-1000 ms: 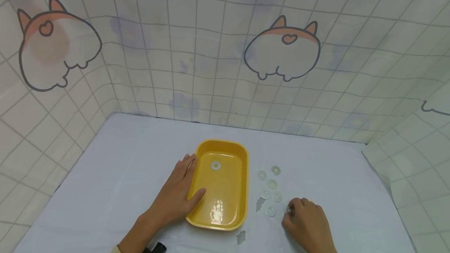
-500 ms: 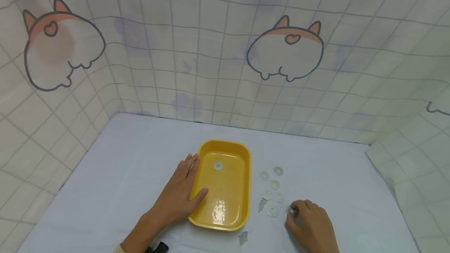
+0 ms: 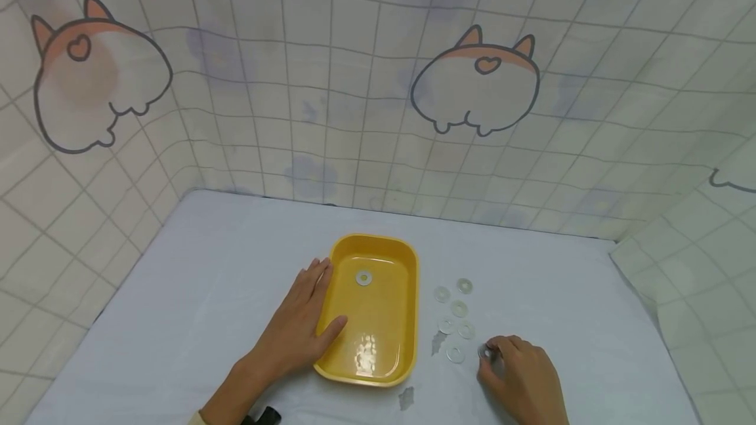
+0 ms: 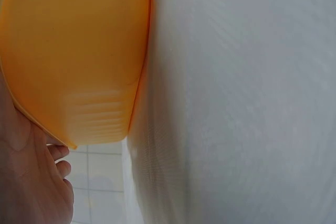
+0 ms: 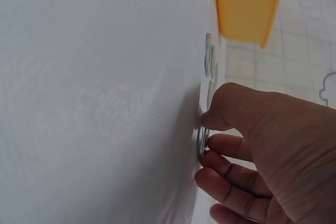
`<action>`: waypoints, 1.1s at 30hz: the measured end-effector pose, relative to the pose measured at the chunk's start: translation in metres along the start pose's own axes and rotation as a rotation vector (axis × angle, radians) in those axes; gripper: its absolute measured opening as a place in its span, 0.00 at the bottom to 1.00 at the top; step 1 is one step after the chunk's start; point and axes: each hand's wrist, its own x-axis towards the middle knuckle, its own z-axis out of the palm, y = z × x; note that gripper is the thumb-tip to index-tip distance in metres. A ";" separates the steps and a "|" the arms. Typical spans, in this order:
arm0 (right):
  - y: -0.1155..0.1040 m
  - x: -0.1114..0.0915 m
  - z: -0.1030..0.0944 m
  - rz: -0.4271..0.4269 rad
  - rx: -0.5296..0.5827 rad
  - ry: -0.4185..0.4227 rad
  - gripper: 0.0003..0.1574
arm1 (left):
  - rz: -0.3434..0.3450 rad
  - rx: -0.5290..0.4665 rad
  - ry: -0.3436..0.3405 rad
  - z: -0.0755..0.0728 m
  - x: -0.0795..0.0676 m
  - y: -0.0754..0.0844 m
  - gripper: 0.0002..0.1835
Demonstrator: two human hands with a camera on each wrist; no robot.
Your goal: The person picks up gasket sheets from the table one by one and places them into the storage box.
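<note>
A yellow tray (image 3: 369, 340) stands on the white table, with one flat metal washer (image 3: 363, 278) lying inside toward its far end. My left hand (image 3: 293, 330) rests along the tray's left rim, fingers straight and thumb over the edge; the left wrist view shows the tray's outer wall beside the palm. To the right, my right hand (image 3: 525, 372) pinches another metal washer (image 5: 202, 140) at the table surface between thumb and fingers. Several more washers (image 3: 459, 309) lie flat between the tray and my right hand.
Two grey patches (image 3: 406, 398) mark the tablecloth near the tray's right side. A black object (image 3: 270, 416) shows by my left wrist. A tile-patterned curtain (image 3: 354, 84) with cartoon prints encloses the table's back and sides.
My right hand's fingertips have shifted slightly around the washer at the table, and more of it shows now. The left hand keeps its place on the tray.
</note>
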 end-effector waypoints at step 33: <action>0.000 0.003 -0.003 0.041 0.027 -0.057 0.10 | -0.004 0.003 0.001 0.000 -0.001 0.000 0.48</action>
